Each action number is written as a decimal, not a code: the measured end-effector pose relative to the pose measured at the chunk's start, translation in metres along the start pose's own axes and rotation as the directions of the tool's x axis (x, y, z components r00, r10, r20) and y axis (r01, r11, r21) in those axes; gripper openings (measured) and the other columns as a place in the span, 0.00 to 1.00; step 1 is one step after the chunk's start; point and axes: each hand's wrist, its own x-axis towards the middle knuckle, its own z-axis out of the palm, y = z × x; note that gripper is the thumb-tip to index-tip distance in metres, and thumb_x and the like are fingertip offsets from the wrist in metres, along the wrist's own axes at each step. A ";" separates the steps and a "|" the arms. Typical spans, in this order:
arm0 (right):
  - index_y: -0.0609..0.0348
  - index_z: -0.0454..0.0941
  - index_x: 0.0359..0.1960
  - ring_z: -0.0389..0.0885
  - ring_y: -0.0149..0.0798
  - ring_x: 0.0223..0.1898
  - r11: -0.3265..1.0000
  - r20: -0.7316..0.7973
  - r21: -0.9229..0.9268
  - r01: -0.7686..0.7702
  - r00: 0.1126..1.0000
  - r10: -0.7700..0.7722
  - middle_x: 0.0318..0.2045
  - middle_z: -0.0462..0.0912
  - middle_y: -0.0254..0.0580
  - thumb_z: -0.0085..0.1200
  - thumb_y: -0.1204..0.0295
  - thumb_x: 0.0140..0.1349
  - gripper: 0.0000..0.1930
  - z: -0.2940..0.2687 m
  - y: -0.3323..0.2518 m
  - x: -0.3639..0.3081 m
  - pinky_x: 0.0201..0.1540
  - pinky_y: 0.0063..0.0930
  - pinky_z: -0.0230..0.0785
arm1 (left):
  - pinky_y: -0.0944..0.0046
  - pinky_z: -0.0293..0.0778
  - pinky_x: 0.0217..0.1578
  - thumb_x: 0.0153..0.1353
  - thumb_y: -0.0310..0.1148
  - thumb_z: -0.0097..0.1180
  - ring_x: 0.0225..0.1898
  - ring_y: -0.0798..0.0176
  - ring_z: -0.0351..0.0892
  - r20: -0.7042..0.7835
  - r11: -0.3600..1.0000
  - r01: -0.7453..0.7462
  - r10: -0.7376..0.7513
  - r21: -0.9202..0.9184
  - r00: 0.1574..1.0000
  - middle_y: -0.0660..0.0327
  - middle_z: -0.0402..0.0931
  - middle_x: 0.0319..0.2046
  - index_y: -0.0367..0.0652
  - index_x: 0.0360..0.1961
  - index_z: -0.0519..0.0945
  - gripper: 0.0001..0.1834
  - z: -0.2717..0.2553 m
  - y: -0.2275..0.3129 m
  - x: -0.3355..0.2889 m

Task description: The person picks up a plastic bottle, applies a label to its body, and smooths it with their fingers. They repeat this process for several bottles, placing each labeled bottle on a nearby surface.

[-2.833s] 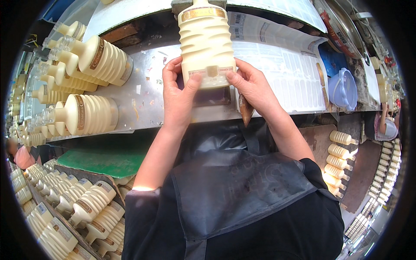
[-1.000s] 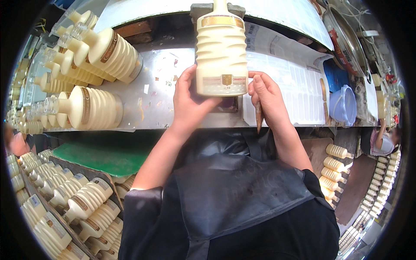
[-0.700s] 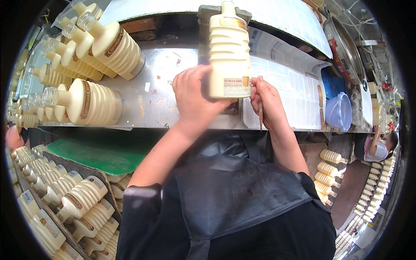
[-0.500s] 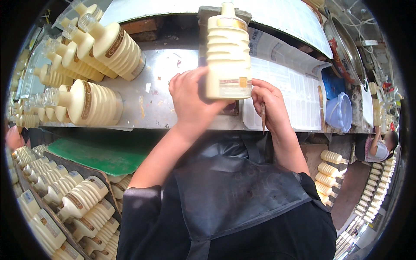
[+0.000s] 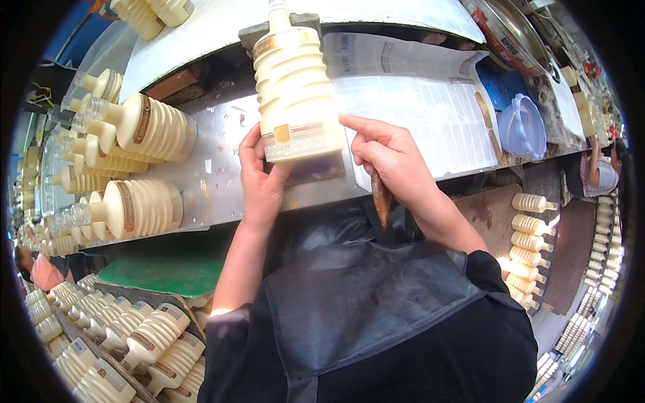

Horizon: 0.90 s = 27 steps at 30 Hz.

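A cream-coloured bottle (image 5: 295,87) with a ribbed body, a clear neck and brown-and-gold labels leans on a dark stand (image 5: 316,169), its neck pointing away from me. My left hand (image 5: 261,178) grips its lower left side, thumb near the base edge. On the other side, my right hand (image 5: 395,158) stretches its index finger to the bottle's lower right edge. The curled fingers of that hand hold a brown tapered tool (image 5: 381,201), point downward; its other end is hidden in the palm.
Similar bottles (image 5: 151,127) lie in rows at the left of the metal table (image 5: 222,127). White label sheets (image 5: 416,121) cover its right part, beside a lavender bucket (image 5: 523,127). More bottles (image 5: 161,332) fill racks at lower left and right. Another person (image 5: 594,174) is at far right.
My view has turned, so the bench sits further left. The left hand has shifted to the bottle's lower side; the right index finger now points straight along its edge.
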 end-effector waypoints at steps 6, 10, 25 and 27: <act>0.65 0.77 0.65 0.68 0.22 0.27 0.998 0.007 0.026 -0.065 0.998 0.065 0.29 0.76 0.29 0.47 0.77 0.62 0.27 -0.005 0.011 0.007 0.32 0.16 0.64 | 0.58 0.62 0.69 0.63 0.29 0.69 0.66 0.60 0.70 -0.032 0.985 -0.059 0.065 0.163 0.997 0.52 0.70 0.65 0.37 0.71 0.60 0.40 0.006 0.006 -0.004; 0.65 0.76 0.65 0.68 0.22 0.27 0.994 -0.014 0.014 -0.106 0.994 0.106 0.29 0.77 0.29 0.48 0.75 0.65 0.26 -0.007 0.022 0.014 0.32 0.16 0.64 | 0.56 0.61 0.70 0.59 0.28 0.69 0.67 0.57 0.69 0.004 0.958 -0.093 0.096 0.272 0.995 0.50 0.69 0.64 0.35 0.68 0.63 0.39 0.003 0.012 -0.006; 0.69 0.68 0.69 0.77 0.29 0.55 0.999 0.046 -0.029 -0.030 0.998 0.031 0.55 0.83 0.42 0.56 0.63 0.75 0.28 0.000 0.049 0.031 0.61 0.25 0.68 | 0.60 0.64 0.65 0.72 0.33 0.59 0.60 0.63 0.70 -0.072 0.997 0.025 -0.030 -0.073 0.997 0.56 0.72 0.57 0.39 0.64 0.66 0.25 0.006 0.011 0.004; 0.69 0.68 0.69 0.78 0.29 0.55 0.999 0.044 -0.032 -0.038 0.998 0.039 0.55 0.83 0.43 0.56 0.62 0.75 0.28 0.000 0.048 0.030 0.60 0.25 0.69 | 0.60 0.64 0.65 0.72 0.33 0.60 0.60 0.63 0.70 -0.077 0.996 0.026 -0.033 -0.081 0.997 0.56 0.72 0.57 0.39 0.64 0.66 0.25 0.006 0.010 0.004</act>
